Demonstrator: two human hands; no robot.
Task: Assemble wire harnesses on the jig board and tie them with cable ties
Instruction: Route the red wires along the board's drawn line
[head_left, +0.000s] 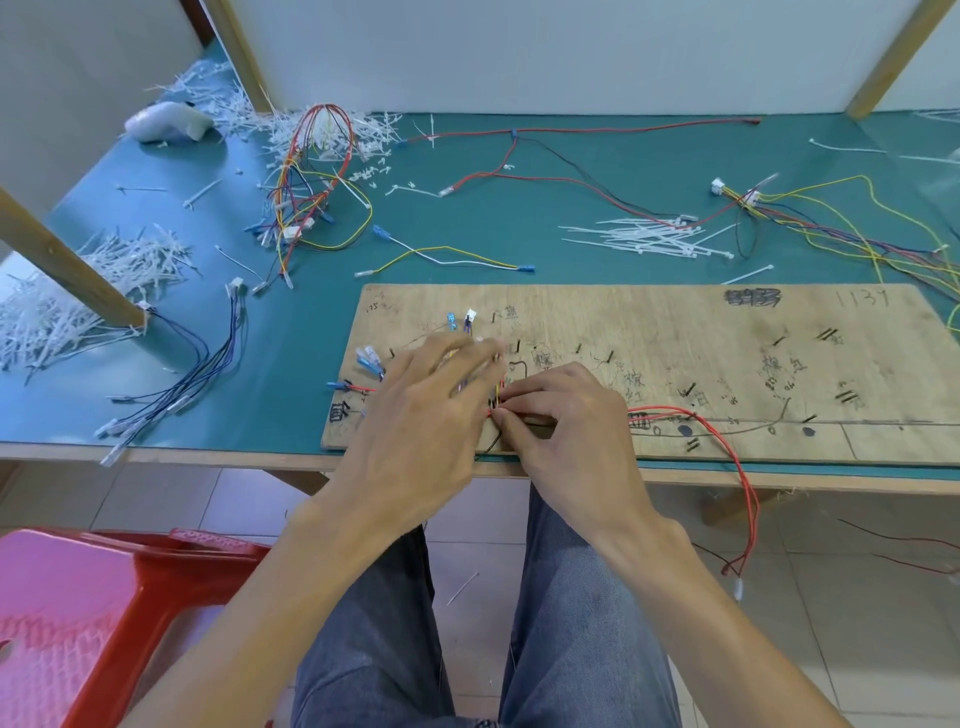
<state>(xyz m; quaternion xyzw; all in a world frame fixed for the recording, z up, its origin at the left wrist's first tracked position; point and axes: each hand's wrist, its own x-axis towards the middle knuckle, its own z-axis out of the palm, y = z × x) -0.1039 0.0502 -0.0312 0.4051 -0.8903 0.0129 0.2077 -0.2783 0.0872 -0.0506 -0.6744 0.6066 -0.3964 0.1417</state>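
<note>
A wooden jig board (675, 322) studded with pegs lies on a green worktop (311, 312). At its left end, blue terminals (369, 361) fan out. The left hand (431, 410) rests there, fingers spread fairly straight over the wire bundle (496, 410). Just right, the right hand (571, 421) pinches the bundle between narrow fingers. A red wire (727, 452) trails off the front edge. Routing looks unfinished; tying next probably means fetching one of the cable ties (649, 236) lying behind the board.
</note>
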